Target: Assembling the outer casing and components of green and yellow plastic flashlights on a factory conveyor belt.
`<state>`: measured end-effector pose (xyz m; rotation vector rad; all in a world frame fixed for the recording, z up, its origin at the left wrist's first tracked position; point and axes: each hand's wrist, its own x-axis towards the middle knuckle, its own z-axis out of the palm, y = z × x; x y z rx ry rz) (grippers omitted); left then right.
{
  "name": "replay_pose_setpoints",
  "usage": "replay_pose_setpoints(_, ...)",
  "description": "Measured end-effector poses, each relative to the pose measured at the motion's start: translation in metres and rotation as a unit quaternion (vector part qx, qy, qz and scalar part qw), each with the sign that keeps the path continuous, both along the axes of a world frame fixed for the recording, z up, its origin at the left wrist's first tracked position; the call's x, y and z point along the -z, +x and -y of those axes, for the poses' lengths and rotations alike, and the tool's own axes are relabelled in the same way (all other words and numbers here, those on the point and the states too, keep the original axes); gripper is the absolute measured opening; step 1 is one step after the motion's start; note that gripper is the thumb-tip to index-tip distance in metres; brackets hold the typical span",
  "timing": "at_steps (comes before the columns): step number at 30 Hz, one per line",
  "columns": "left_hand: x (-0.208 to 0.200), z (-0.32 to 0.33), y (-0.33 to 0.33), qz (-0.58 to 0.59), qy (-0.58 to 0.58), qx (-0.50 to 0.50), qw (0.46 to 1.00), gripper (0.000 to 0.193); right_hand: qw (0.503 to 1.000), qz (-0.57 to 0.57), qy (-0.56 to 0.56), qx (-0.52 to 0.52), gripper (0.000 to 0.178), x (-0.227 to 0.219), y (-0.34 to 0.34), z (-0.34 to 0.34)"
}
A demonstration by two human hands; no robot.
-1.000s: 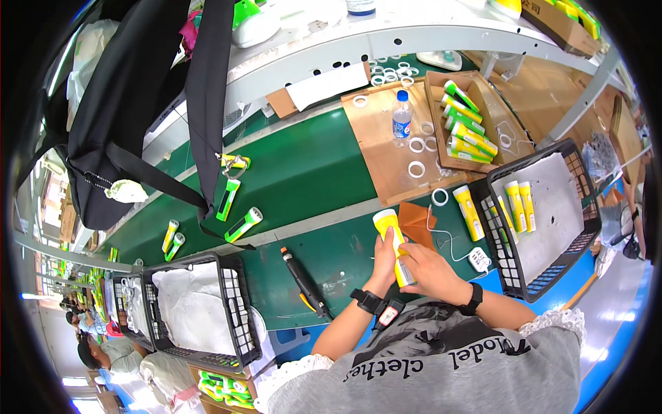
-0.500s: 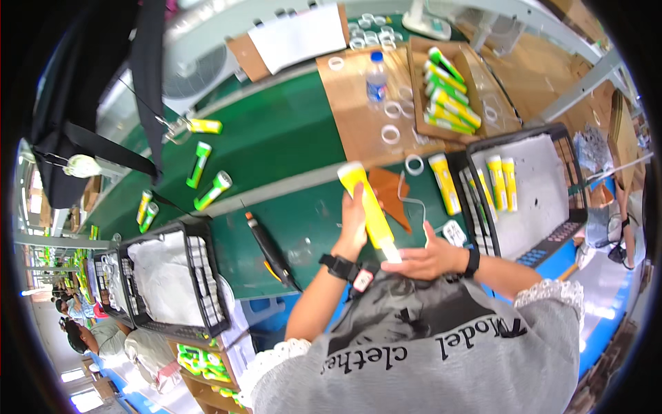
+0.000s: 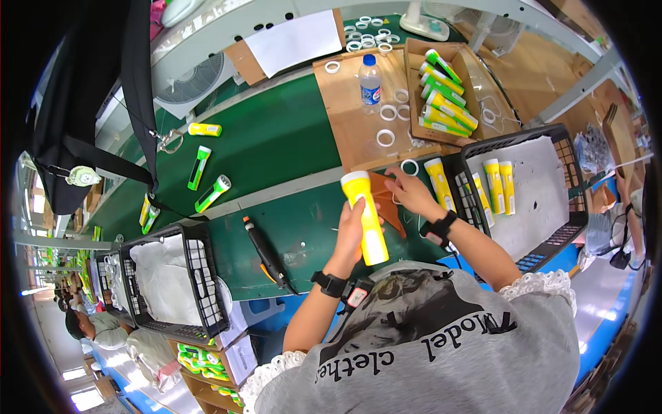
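A yellow flashlight (image 3: 367, 219) with a white head end stands nearly upright over the green bench, its head pointing away from me. My left hand (image 3: 350, 231) is wrapped around its body. My right hand (image 3: 412, 193) reaches over an orange cloth (image 3: 386, 207), fingers partly spread and bent, with no held object visible between them. Whether its fingertips touch the cloth, I cannot tell. Just beyond that hand lies a white ring (image 3: 409, 168). Another yellow flashlight (image 3: 440, 183) rests to its right, beside the black basket.
A black electric screwdriver (image 3: 265, 252) lies at left. Lined black baskets (image 3: 579, 200) flank the bench, the right one holding yellow flashlights. Farther back are a cardboard box (image 3: 414, 90) of flashlights, a bottle (image 3: 370, 86) and loose white rings. Green-and-yellow flashlights (image 3: 199, 168) lie far left.
My right hand has left the flashlight's near end and moved forward to the orange cloth. A white piece seen at that end is no longer visible there. My left hand keeps its hold.
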<state>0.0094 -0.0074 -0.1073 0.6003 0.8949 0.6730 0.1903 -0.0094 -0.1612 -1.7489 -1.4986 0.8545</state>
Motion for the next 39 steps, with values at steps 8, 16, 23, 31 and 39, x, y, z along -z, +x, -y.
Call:
replay_pose_setpoints(8,-0.005,0.007,-0.007,-0.009,0.010,-0.020,1.000,0.030,0.957,0.282,-0.060,0.002,0.021,0.098,0.031,-0.007)
replay_pose_setpoints(16,0.024,0.007,-0.017,-0.013,0.048,0.111,0.993,0.049,0.973,-0.191,0.130,-0.002,0.016,-0.035,-0.004,0.017)
replay_pose_setpoints(23,0.016,0.012,0.003,-0.114,0.137,0.159,0.971,0.081,0.960,0.130,0.207,-0.134,0.012,-0.066,-0.005,0.032)
replay_pose_setpoints(31,-0.010,0.020,0.007,-0.345,0.394,0.233,0.819,0.091,0.931,0.280,0.171,-0.160,0.011,-0.095,0.001,0.038)
replay_pose_setpoints(39,-0.018,0.028,0.004,-0.417,0.391,0.239,0.785,0.085,0.899,0.320,0.208,-0.217,0.009,-0.087,-0.007,0.041)
